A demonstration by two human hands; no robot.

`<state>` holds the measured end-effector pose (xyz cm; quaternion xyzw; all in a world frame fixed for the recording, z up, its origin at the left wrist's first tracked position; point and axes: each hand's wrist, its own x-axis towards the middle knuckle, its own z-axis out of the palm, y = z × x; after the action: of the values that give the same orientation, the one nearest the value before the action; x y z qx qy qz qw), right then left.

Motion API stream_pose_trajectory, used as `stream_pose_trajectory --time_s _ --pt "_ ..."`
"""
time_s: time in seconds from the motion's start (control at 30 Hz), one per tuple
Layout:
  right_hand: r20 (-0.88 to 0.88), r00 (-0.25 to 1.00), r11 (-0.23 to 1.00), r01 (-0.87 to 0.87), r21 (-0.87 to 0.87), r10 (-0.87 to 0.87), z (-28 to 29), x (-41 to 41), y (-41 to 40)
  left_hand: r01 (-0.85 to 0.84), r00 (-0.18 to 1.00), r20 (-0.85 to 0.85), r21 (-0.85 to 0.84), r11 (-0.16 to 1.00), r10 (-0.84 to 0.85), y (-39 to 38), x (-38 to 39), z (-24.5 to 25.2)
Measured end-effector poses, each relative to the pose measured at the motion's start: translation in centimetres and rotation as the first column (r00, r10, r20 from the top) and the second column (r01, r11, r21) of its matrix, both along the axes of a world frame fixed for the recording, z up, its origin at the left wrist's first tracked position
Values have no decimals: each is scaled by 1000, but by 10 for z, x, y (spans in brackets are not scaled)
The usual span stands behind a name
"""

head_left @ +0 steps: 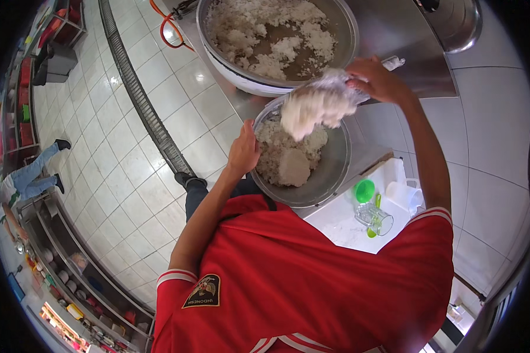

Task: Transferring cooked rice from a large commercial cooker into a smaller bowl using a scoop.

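Cooked rice (291, 165) lies in a grey metal bowl (342, 172) close to my body. My left hand (244, 150) grips this bowl's left rim. Over the bowl's far right side, my right hand (375, 81) holds a utensil wrapped in clear plastic (333, 84), its handle end (394, 63) sticking out to the right. A clump of rice (313, 110), blurred by motion, is on the utensil; its exact shape is hidden. Beyond the bowl stands a large round pot (247, 82) with more rice (287, 48) in it, partly scooped out so that its bottom shows.
The pot rests on a steel counter (406, 39). At the lower right, a green cup (364, 190), a clear glass mug (380, 220) and a white plastic jug (404, 194) lie on a white surface. A floor drain (141, 101) crosses the tiles. A person (31, 176) stands at shelves far left.
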<state>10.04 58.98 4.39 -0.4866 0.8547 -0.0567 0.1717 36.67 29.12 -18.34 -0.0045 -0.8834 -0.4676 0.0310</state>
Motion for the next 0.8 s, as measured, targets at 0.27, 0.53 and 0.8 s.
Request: stream_pose_trajectory --time_s 0.27,0.53,0.8 --pt "-182 983 1000 -23 -4 22 24 -1 -6 -7 1000 12 11 1000 7 1 4 0" --pt "-532 842 991 131 37 -91 -11 -116 -17 -19 999 25 -11 1000 20 1 4 2" --pt "-303 951 750 152 644 67 -85 -135 -80 -24 974 228 22 999 18 -1 2 9"
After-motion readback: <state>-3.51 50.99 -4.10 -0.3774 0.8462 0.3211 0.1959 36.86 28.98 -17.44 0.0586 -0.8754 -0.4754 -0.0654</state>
